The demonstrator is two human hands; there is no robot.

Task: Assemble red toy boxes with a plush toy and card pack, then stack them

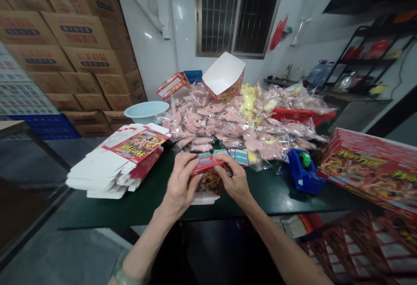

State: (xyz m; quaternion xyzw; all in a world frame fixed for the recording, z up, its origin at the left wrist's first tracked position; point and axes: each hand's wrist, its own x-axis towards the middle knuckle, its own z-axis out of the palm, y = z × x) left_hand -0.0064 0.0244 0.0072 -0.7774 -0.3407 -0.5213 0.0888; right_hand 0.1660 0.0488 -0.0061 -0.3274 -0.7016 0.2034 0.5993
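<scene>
1. The left hand (180, 180) is bent closed around the left side of a red box (209, 183), with the thumb in front.
2. The right hand (235, 180) pinches the top right edge of the same box, thumb near and fingers behind.
3. The box is in front of the person, between the two hands, over the green table (156, 204).
4. Little cards (241, 157) lie just past the right hand. Bagged pink toys (202, 122) are heaped behind.
5. A pile of flat boxes (107, 159) is on the left, and a blue tape holder (301, 174) is on the right.
6. The step in hand looks like folding the box top.
7. The next move seems to call for a gentle, even push with both thumbs, so the card doesn't crumple.
</scene>
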